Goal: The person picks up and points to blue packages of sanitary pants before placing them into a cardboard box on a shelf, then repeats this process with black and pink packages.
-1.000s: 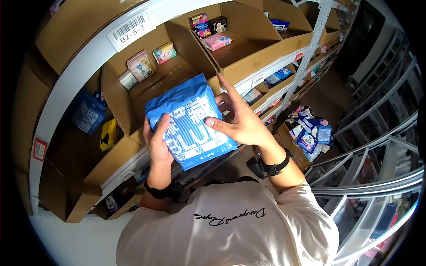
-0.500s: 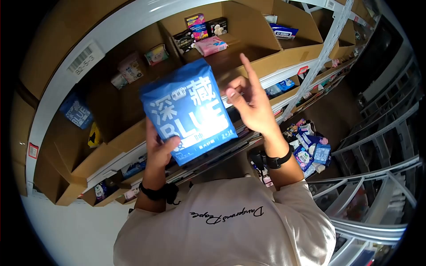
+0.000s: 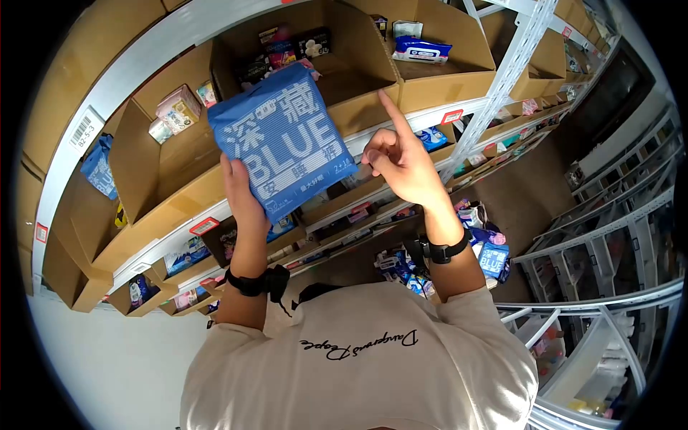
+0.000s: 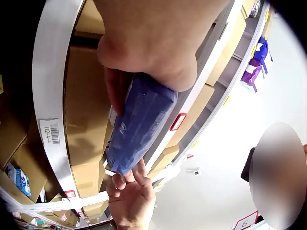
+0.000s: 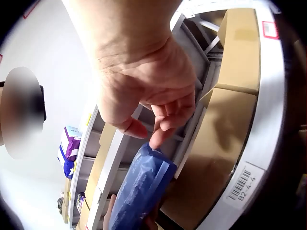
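Note:
A blue packet with white lettering [image 3: 283,140] hangs tilted in front of the shelf bins. The left hand [image 3: 246,193] grips it at its lower left side, thumb at the front edge and fingers behind, mostly hidden. In the left wrist view the packet [image 4: 141,120] extends from under the left hand [image 4: 148,48]. Beside the packet's right edge, the right hand [image 3: 407,165] holds nothing; its index finger points up and the other fingers are bent. In the right wrist view the right hand [image 5: 148,86] hovers close to one end of the packet [image 5: 144,187]; contact cannot be told.
Cardboard bins [image 3: 444,89] with small boxes and packs line the white-edged shelves. A blue-and-white wipes pack [image 3: 423,50] lies in one bin. Mixed packets, including another blue one [image 3: 493,259], are heaped low on the right. Further racks [image 3: 595,251] stand along the right side.
The right hand has come off the packet and moved right. The left hand still grips the packet, which has shifted up and left in view, while the view has swung toward bins further right.

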A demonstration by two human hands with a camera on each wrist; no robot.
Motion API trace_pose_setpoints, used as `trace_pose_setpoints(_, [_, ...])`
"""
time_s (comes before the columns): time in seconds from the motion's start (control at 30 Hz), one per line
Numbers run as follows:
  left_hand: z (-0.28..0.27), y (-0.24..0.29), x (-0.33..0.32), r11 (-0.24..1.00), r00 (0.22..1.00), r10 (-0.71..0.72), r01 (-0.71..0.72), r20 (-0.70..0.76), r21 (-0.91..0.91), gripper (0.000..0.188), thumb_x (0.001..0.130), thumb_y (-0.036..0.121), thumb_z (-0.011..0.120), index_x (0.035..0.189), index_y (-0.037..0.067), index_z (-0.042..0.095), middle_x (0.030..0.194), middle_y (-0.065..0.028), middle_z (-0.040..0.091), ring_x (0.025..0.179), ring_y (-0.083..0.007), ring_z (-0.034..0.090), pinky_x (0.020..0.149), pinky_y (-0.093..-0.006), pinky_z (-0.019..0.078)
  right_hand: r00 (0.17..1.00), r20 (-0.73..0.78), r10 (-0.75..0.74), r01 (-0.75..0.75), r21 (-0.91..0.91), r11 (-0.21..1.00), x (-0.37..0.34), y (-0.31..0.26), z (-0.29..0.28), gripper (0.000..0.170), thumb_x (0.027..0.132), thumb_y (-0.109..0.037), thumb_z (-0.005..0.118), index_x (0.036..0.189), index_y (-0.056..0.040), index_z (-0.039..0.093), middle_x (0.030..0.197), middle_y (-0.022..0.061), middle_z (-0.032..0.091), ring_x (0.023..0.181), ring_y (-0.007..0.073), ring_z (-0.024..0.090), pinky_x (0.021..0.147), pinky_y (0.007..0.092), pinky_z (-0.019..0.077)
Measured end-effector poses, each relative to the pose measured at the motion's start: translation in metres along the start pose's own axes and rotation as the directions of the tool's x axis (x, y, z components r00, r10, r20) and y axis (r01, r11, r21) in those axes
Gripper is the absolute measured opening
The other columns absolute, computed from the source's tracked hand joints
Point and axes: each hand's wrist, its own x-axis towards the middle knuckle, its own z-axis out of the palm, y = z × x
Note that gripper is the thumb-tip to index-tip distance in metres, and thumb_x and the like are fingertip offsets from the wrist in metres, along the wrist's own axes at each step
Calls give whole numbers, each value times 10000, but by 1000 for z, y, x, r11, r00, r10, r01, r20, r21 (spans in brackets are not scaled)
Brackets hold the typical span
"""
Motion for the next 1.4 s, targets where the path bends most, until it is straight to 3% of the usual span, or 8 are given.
trace_pose_setpoints(0.1, [8, -9, -1, 1000, 1000, 0, 0, 2, 22, 530, 1036, 369, 448, 1407, 8, 336, 1213, -109, 556, 1041, -163, 590, 875, -287, 497, 1000, 0, 1, -1, -25, 1000, -3, 2, -13, 855, 828, 83, 525, 1558, -85, 112, 786, 60, 632, 665, 91, 550, 645, 216, 450])
trace_pose_setpoints(0.17, [11, -14, -1, 993, 1000, 12, -15, 24, 118, 579, 1037, 444, 390, 1445, 38, 334, 1352, -126, 491, 1192, -219, 533, 998, -339, 443, 1000, -10, -2, 2, -31, 1000, -4, 2, -22, 856, 829, 84, 522, 1558, -87, 109, 787, 58, 632, 664, 87, 549, 642, 213, 449])
trace_pose_setpoints(0.63, [89, -50, -3, 998, 990, -53, 54, 134, -8, 450, 1041, 358, 448, 1364, 46, 420, 1236, -62, 558, 1058, -129, 561, 912, -268, 457, 973, -231, -26, -2, -120, 993, -32, -4, -104, 799, 871, 78, 494, 1550, -54, 92, 813, 58, 634, 719, 94, 580, 673, 226, 484])
trace_pose_setpoints(0.77, [86, -73, -8, 993, 981, -109, 99, 158, 68, 547, 1034, 443, 397, 1395, 32, 399, 1291, -125, 545, 1127, -216, 577, 961, -341, 471, 964, -266, -4, -19, -85, 996, -49, 2, -116, 803, 877, 120, 474, 1558, -98, 109, 833, 64, 598, 763, 109, 590, 647, 235, 490])
trace_pose_setpoints(0.87, [87, -83, -29, 960, 948, -274, 279, 160, -7, 548, 1029, 444, 406, 1396, 38, 398, 1288, -130, 552, 1125, -232, 587, 961, -359, 485, 960, -269, 78, -99, -65, 993, -68, 18, -124, 812, 873, 75, 472, 1559, -91, 71, 803, 66, 615, 669, 98, 552, 647, 230, 482])
trace_pose_setpoints(1.1, [57, -127, -88, 744, 711, -658, 663, 247, 76, 351, 1034, 270, 466, 1318, 66, 430, 1141, -58, 572, 1025, -131, 591, 866, -259, 510, 926, -292, 240, -256, -16, 966, -131, 87, -129, 811, 864, 63, 490, 1557, -89, 96, 809, 70, 617, 689, 102, 572, 640, 245, 497])
trace_pose_setpoints(1.23, [10, -160, -99, 641, 598, -758, 758, 258, 126, 366, 1028, 265, 484, 1325, 62, 422, 1162, -61, 569, 1048, -144, 587, 910, -293, 508, 892, -314, 326, -346, -9, 938, -158, 118, -121, 798, 867, 41, 510, 1554, -82, 123, 802, 74, 644, 665, 111, 577, 636, 266, 496])
trace_pose_setpoints(1.4, [-21, -160, -95, 635, 616, -771, 765, 161, 114, 432, 1016, 288, 506, 1366, 56, 402, 1229, -71, 560, 1143, -194, 561, 992, -351, 463, 866, -296, 402, -408, 43, 912, -168, 146, -110, 773, 876, 17, 532, 1548, -80, 161, 803, 70, 656, 645, 119, 599, 641, 279, 503])
